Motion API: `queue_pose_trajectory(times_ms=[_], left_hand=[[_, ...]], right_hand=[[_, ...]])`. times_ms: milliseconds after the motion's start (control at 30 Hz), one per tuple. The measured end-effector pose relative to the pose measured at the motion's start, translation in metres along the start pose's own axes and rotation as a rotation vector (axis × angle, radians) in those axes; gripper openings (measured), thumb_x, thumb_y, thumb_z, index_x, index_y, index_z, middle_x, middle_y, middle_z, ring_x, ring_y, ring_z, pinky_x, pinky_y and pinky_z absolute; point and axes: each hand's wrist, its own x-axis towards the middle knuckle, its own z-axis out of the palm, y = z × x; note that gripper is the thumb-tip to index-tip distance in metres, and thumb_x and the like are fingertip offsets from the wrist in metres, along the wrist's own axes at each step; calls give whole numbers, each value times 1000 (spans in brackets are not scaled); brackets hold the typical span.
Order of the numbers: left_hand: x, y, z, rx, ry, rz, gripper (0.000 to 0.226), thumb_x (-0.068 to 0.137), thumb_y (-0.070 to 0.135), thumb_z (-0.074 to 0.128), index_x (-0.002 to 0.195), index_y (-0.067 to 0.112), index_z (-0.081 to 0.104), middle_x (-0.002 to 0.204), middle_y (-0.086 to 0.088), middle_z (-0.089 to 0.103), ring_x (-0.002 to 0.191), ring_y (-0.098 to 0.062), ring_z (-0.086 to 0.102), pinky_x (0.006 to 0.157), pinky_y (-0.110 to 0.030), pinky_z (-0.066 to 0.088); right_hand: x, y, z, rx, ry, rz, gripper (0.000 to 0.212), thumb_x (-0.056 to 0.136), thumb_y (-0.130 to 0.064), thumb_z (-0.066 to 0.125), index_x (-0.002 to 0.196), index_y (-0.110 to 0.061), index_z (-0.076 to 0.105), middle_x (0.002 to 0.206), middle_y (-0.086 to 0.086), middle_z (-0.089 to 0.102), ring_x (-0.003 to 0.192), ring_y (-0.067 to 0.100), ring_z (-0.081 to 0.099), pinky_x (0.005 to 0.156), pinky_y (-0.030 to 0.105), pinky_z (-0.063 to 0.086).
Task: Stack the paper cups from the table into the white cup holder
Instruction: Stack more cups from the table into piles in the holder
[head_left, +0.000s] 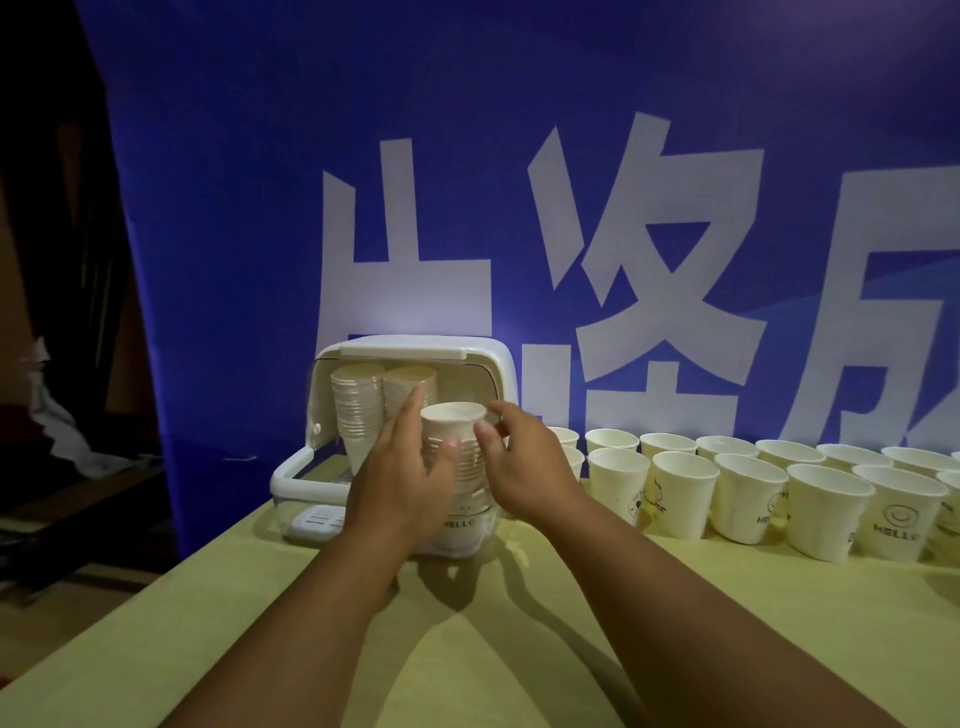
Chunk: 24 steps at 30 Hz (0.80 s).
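Cups partly stowed, with many loose ones left on the bench.

Two tall stacks of upturned white paper cups (358, 415) stand at the back left of the white plastic cup holder (405, 351), whose lid is flipped up. A third stack of upturned cups (456, 457) sits at its front, clasped between both hands. The left hand (400, 483) curls round its left side with the thumb on the paper, and the right hand (524, 460) pinches its upper right side. To the right, two rows of loose white paper cups (685, 493) stand mouth up on the yellow-green bench (519, 649) and run out of view. I judge the task to be well underway, with these rows yet to be gathered.
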Motion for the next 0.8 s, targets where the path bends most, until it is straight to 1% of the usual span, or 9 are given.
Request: queue_pose_trajectory(times_ms=[67, 133, 267, 367, 467, 533, 633, 733, 800], left_hand=[[2, -1, 1, 9, 47, -39, 50, 103, 53, 38, 148, 33, 42, 139, 4, 58, 123, -22, 59, 93, -49, 58], [4, -1, 1, 14, 80, -69, 39, 104, 48, 40, 134, 29, 57, 120, 4, 67, 108, -19, 64, 87, -46, 60], [4, 2, 0, -2, 106, -96, 30, 103, 46, 47, 118, 28, 67, 106, 5, 71, 96, -16, 66, 80, -43, 62], [3, 5, -1, -46, 109, -108, 25, 102, 43, 53, 113, 27, 69, 101, 4, 73, 93, -16, 68, 77, -41, 62], [3, 5, -1, -51, 106, -116, 26, 102, 42, 53, 116, 26, 68, 104, 4, 72, 95, -17, 68, 78, -40, 62], [3, 5, 1, -27, 94, -115, 27, 103, 43, 50, 121, 27, 63, 110, 4, 70, 99, -18, 66, 79, -38, 61], [0, 8, 2, 15, 117, -103, 29, 102, 43, 50, 127, 29, 53, 121, 5, 62, 108, -19, 60, 85, -43, 60], [-3, 16, -3, 142, 238, 9, 13, 97, 39, 57, 100, 27, 53, 103, 7, 55, 94, -17, 56, 73, -37, 56], [-6, 25, -5, 169, 209, 32, 21, 96, 37, 57, 81, 25, 51, 85, 8, 55, 79, -16, 57, 62, -34, 54]], right_hand=[[-1, 3, 4, 3, -18, 3, 37, 104, -34, 48, 138, -22, 56, 129, -2, 65, 111, 15, 61, 87, 26, 51], [-2, 4, 6, 25, -10, 21, 37, 103, -34, 51, 138, -23, 57, 128, -2, 66, 105, 12, 61, 83, 24, 51], [-4, 6, 7, 88, 34, 73, 45, 100, -37, 56, 143, -25, 51, 133, -4, 63, 114, 16, 62, 86, 25, 51], [-4, 8, 11, 98, 42, 82, 43, 100, -39, 56, 141, -26, 53, 132, -4, 64, 111, 14, 62, 81, 22, 48], [-5, 10, 12, 96, 45, 83, 43, 99, -38, 57, 141, -27, 53, 131, -5, 64, 102, 8, 58, 73, 15, 45], [-5, 10, 11, 89, 53, 79, 42, 99, -37, 59, 139, -26, 54, 128, -7, 65, 97, 5, 55, 65, 9, 40], [-7, 10, 7, 92, 82, 94, 30, 98, -33, 61, 128, -26, 60, 113, -9, 65, 89, 4, 57, 62, 8, 38], [-11, 11, 0, 59, 116, 89, 11, 98, -27, 61, 107, -23, 67, 94, -10, 66, 78, 4, 60, 62, 10, 42], [-16, 12, -8, 44, 146, 88, 8, 97, -26, 61, 98, -23, 69, 86, -10, 67, 77, 6, 62, 64, 14, 45]])
